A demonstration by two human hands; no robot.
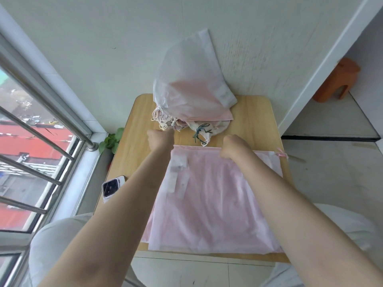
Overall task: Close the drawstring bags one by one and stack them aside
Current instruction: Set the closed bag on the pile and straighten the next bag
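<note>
Both bare forearms are reaching forward and away from the camera, roughly parallel. The left hand (160,139) is curling into a loose fist, knuckles up. The right hand (233,147) is bending down at the wrist, fingers folding under and hidden.

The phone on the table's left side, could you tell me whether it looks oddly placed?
Yes. The phone lies tilted at the table's left edge, one end seemingly overhanging it, close beside the left forearm, so a nudge might knock it off.
</note>
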